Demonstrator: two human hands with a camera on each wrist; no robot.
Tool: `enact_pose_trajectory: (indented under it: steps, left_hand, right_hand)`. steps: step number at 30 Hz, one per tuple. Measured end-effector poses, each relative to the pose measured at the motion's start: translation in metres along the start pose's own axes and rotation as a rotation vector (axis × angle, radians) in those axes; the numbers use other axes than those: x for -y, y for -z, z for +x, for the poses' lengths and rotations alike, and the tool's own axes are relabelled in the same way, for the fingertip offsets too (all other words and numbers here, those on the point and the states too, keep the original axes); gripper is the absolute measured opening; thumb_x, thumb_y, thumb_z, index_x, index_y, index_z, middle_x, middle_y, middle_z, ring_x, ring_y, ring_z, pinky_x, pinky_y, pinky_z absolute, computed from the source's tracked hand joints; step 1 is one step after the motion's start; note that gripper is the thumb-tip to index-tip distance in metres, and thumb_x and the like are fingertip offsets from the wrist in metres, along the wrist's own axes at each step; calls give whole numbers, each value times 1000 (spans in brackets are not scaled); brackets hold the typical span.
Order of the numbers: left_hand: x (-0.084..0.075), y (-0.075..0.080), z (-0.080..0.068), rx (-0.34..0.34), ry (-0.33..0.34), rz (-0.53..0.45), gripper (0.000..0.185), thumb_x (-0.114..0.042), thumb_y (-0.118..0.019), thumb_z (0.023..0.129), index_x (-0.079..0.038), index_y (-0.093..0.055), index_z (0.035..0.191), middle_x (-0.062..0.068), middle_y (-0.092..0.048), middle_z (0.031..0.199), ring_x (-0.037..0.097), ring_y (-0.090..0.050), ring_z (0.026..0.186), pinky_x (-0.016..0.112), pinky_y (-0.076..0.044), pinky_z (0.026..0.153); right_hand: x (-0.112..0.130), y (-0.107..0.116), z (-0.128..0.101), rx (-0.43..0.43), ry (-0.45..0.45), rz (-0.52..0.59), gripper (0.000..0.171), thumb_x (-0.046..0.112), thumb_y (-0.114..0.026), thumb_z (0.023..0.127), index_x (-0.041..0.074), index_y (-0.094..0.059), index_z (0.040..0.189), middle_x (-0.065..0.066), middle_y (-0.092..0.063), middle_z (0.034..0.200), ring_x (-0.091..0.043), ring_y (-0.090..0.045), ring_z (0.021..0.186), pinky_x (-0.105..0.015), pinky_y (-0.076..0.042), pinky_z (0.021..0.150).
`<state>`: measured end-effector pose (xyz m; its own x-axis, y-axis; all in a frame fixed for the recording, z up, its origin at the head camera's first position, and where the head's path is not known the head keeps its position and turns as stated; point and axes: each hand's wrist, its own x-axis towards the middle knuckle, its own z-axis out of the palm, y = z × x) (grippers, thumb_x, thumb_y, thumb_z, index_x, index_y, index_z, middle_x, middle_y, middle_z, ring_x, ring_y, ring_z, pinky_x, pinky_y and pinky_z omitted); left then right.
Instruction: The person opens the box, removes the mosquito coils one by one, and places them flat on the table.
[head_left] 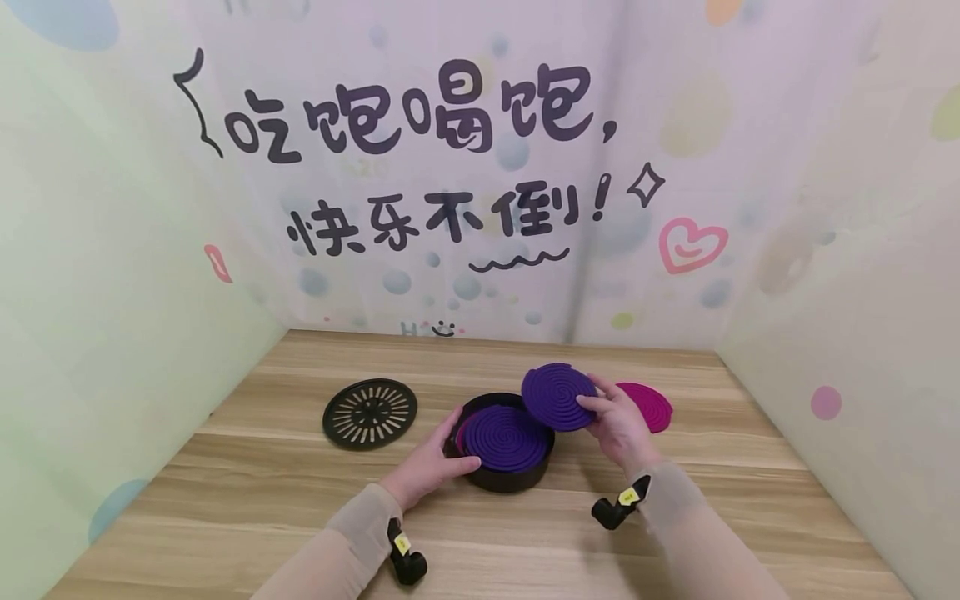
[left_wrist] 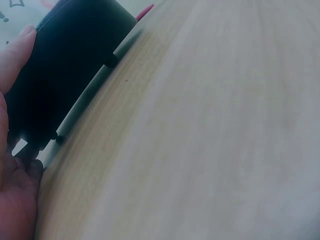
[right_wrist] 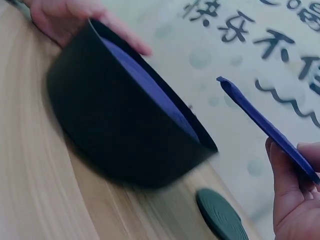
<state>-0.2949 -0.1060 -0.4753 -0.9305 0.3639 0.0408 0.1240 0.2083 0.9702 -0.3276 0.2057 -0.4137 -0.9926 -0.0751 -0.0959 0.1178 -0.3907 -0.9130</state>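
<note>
A round black container (head_left: 506, 482) with small feet sits mid-table. Inside it lies a purple spiral-ridged mat (head_left: 506, 437), with a pink edge showing beneath on the left. My left hand (head_left: 429, 465) grips the container's left side, thumb over the near rim and fingers round the outer wall. To the upper right, my right hand (head_left: 618, 421) pinches another purple spiral mat (head_left: 558, 396) by its right edge, holding it tilted and raised beside the rim. Seen from the right wrist, this raised mat (right_wrist: 265, 125) appears edge-on, its far end slightly curled.
A black slotted disc (head_left: 370, 413) lies on the wooden table left of the container. Behind my right hand is a pink spiral mat (head_left: 648, 406), partly covered by the hand. The right wrist view also shows a dark green ridged mat (right_wrist: 220, 212) on the table. Printed fabric walls (head_left: 450, 292) enclose the table.
</note>
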Motion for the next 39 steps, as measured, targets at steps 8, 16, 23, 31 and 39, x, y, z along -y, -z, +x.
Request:
enact_pose_trajectory:
  steps: [8,16,23,31,39]
  left_hand:
    - [-1,-1,0,-5,6,-7,97,-27,-78,82,-18,-15,156,16,-15,158,34,-18,143,52,-16,114]
    - [-1,-1,0,-10,4,-1,97,-26,-78,81,-19,-16,155,16,-15,158,34,-16,143,52,-15,114]
    - [-1,-1,0,-13,7,16,97,-28,-79,81,-19,-17,155,16,-17,158,34,-17,143,53,-16,114]
    - [0,0,1,-5,10,26,99,-31,-79,80,-21,-16,156,13,-13,159,33,-12,144,53,-14,114]
    - [2,1,2,-2,12,30,100,-32,-79,80,-20,-15,156,14,-13,159,34,-12,144,54,-15,114]
  right_hand:
    - [19,41,4,-133,-3,99,59,-8,-50,95,13,-28,146,6,-55,109,-4,-64,86,-22,-54,76]
    - [35,78,4,-240,-16,227,56,-9,-47,95,26,-34,136,-2,-20,158,0,-62,89,-19,-51,81]
    - [44,102,-1,-418,17,307,67,-8,-51,94,25,-26,146,4,-46,136,-1,-61,76,-17,-49,59]
    - [48,129,-5,-667,93,281,69,-9,-57,90,21,-32,147,7,-44,128,-7,-40,54,-22,-30,37]
    - [45,150,-2,-794,132,507,80,-22,-53,83,24,-37,147,8,-34,149,-9,-42,125,-26,-52,81]
